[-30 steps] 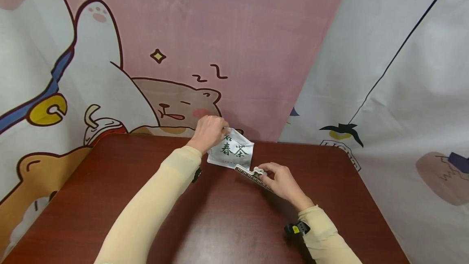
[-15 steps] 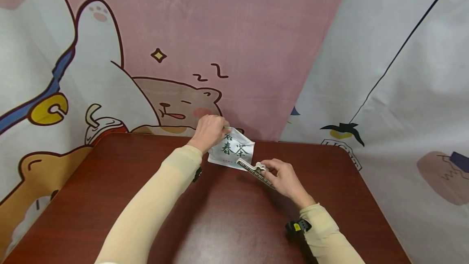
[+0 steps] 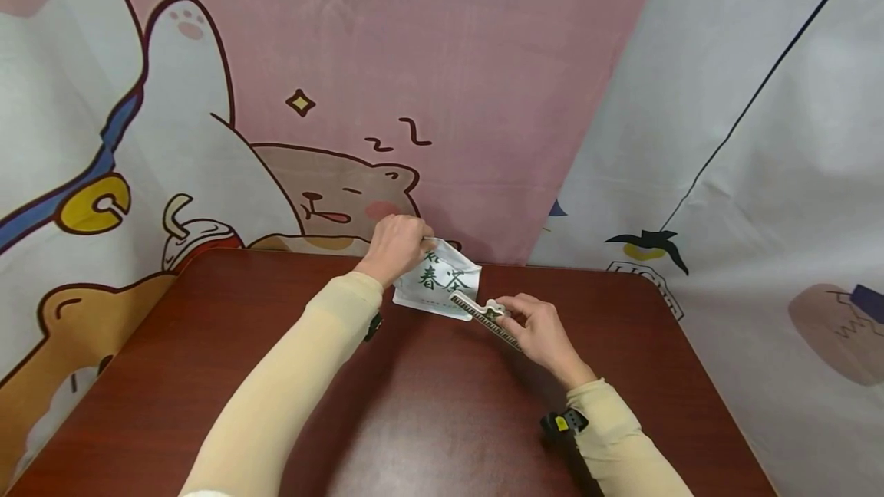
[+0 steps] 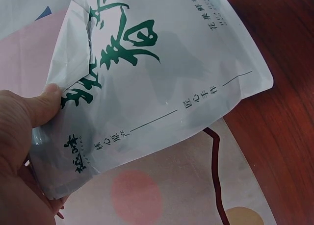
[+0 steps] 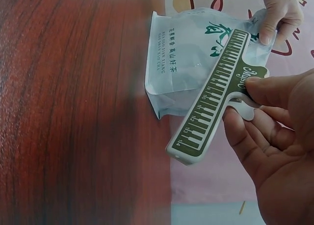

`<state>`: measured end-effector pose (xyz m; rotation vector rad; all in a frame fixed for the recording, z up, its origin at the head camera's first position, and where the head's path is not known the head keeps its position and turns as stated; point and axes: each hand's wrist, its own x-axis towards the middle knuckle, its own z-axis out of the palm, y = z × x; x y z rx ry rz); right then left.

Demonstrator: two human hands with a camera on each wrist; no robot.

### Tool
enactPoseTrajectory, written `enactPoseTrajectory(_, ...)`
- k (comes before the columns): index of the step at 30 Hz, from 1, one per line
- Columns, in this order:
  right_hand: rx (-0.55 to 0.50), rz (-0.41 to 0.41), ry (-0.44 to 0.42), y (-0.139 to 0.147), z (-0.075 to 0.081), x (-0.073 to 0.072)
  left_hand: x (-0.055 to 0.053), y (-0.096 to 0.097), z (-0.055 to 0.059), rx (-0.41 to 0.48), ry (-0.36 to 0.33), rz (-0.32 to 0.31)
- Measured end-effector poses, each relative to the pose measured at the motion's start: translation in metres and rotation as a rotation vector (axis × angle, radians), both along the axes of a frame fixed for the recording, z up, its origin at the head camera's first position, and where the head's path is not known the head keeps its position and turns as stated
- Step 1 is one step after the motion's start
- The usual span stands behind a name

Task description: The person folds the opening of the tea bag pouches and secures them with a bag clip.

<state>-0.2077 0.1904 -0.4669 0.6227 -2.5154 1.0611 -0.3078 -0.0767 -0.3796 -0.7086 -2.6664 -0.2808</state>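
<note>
A white tea pouch (image 3: 442, 282) with green characters hangs at the table's far side. My left hand (image 3: 395, 248) pinches its upper edge; in the left wrist view the thumb (image 4: 46, 105) presses on the pouch (image 4: 162, 78), and one corner is folded over. My right hand (image 3: 542, 332) grips a long clip (image 3: 486, 319) by its handle, between thumb and fingers. The right wrist view shows the clip's green strip (image 5: 216, 95) printed with piano keys and numbers. In that view the clip overlaps the pouch (image 5: 181, 63).
The dark red-brown table (image 3: 414, 420) reaches to a cartoon-printed backdrop (image 3: 483, 98) that stands behind it. Both forearms cross over the table from the front, each wearing a wrist strap (image 3: 562, 424).
My right hand has lifted slightly with the clip, away from me and a little to the right. My left hand and the pouch have stayed nearly still.
</note>
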Motion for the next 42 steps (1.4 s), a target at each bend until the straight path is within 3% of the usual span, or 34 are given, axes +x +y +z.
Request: enactPoseTrajectory(42, 0.003, -0.158, 0.147, 0.001, 0.013, -0.011, 0.001, 0.000, 0.000, 0.003, 0.016, -0.012)
